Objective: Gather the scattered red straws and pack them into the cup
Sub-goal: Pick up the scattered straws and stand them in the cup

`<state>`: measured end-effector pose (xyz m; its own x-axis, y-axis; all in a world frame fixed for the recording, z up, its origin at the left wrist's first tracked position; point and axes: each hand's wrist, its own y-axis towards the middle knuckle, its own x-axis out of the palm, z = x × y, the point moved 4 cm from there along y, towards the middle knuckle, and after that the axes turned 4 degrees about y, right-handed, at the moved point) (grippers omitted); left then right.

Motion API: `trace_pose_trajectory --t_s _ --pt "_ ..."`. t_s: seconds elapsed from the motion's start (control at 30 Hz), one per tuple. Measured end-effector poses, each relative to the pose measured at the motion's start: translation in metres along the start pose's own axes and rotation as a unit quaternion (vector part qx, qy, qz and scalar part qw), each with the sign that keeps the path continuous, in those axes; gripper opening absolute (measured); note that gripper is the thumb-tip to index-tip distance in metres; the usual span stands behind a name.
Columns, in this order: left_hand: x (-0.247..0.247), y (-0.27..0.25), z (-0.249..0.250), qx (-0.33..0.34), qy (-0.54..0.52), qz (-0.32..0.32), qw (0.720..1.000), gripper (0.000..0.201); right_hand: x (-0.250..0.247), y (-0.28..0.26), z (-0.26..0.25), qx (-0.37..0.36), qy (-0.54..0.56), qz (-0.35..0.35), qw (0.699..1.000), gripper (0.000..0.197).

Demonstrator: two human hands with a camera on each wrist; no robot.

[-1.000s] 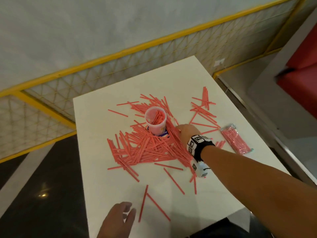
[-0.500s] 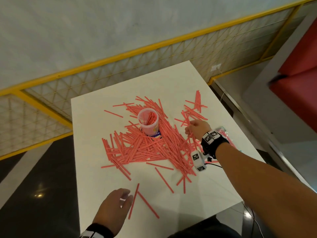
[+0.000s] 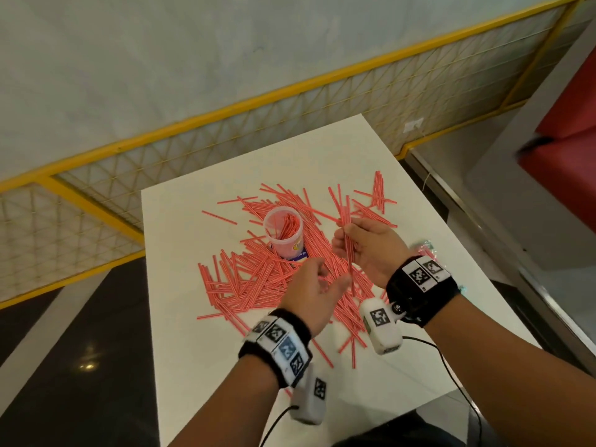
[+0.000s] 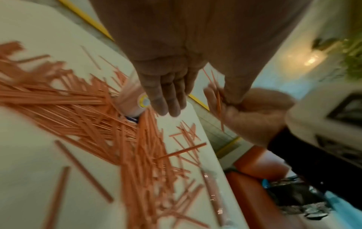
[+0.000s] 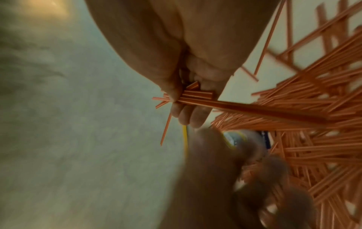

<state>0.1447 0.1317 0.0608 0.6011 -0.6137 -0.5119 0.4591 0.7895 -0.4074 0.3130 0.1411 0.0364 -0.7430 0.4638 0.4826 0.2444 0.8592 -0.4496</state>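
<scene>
A clear plastic cup (image 3: 283, 235) stands upright on the white table (image 3: 180, 350), with several red straws inside. A big heap of red straws (image 3: 254, 279) lies around and in front of it. My right hand (image 3: 364, 246) is raised above the heap, right of the cup, and grips a small bundle of straws (image 3: 347, 233) that stands nearly upright; the right wrist view shows the bundle (image 5: 197, 96) pinched between thumb and fingers. My left hand (image 3: 317, 287) hovers just below it, fingers straight and empty (image 4: 166, 96), thumb close to the bundle's lower end.
More loose straws (image 3: 375, 196) lie at the far right of the table. A plastic pack of straws (image 3: 425, 246) peeks out behind my right wrist. A yellow-framed mesh fence (image 3: 225, 137) runs behind the table; a red seat (image 3: 567, 137) stands at the right.
My right hand has lifted off the table with a bundle of straws. My left hand has risen from the table's near edge up to just under the right hand.
</scene>
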Motion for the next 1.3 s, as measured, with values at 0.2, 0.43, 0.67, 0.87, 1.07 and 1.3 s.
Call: trace_pose_trajectory --t_s 0.2,0.43,0.67,0.87,1.07,1.3 --pt "-0.021 0.023 0.007 -0.036 -0.249 0.053 0.966 0.064 0.034 -0.035 0.006 0.041 -0.167 -0.148 0.974 0.02" --pt "-0.016 0.02 0.0 -0.069 -0.394 0.037 0.916 0.05 0.045 -0.046 0.014 0.036 -0.233 -0.191 0.953 0.014" --pt "-0.025 0.006 -0.004 -0.058 -0.436 0.157 0.884 0.045 0.034 -0.054 0.033 0.214 -0.189 -0.139 0.948 0.028" --pt "-0.018 -0.008 -0.003 -0.042 -0.32 0.162 0.932 0.056 0.063 -0.058 0.034 0.236 -0.093 -0.175 0.951 0.015" --pt "-0.039 -0.007 -0.02 -0.027 -0.342 0.143 0.928 0.046 0.02 -0.029 0.036 0.158 -0.254 -0.066 0.952 0.039" --pt "-0.049 -0.023 -0.059 -0.055 -0.332 0.16 0.928 0.042 -0.049 0.008 0.09 0.09 -0.77 -0.008 0.631 0.074"
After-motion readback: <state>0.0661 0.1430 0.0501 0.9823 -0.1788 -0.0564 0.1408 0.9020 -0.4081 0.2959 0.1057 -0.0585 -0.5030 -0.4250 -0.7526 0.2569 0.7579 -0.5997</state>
